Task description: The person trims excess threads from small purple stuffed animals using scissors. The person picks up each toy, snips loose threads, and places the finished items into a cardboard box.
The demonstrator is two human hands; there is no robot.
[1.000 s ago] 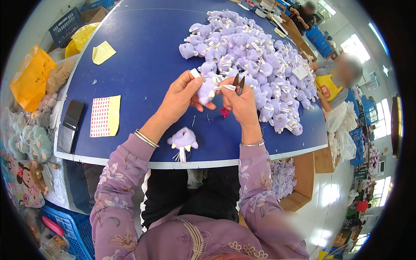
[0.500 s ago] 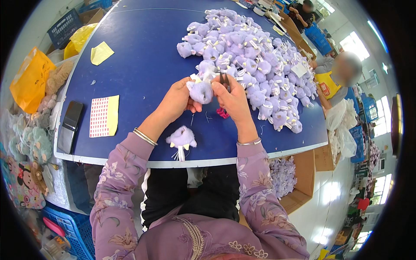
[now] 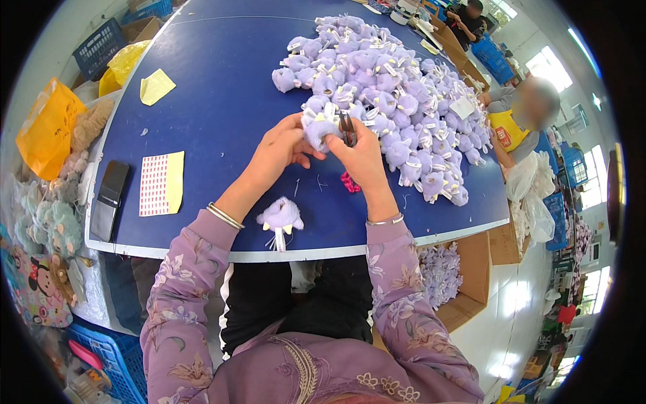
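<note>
A small lilac plush piece [image 3: 317,135] with white tags is held up over the blue table. My left hand [image 3: 277,149] is closed around its left side. The thumb of my right hand [image 3: 363,160] presses on its right side. That same hand also grips dark thread snips [image 3: 347,128], blades pointing up and away from me. A bright pink bundle [image 3: 349,182] shows beside the right wrist. Another lilac plush piece [image 3: 280,214] lies near the table's front edge, its white tag toward me. Beyond my hands spreads a large heap of similar plush pieces [image 3: 377,74].
On the blue table [image 3: 215,101], a red-and-white sticker sheet [image 3: 156,185], a black phone [image 3: 110,195] and a yellow paper [image 3: 157,87] lie at left. A cardboard box [image 3: 471,269] stands below the right edge. Another person [image 3: 515,121] sits at the far right.
The plush piece in my hands has turned and tipped, showing its tag side upward. My right thumb has come onto it, and the snips have shifted slightly.
</note>
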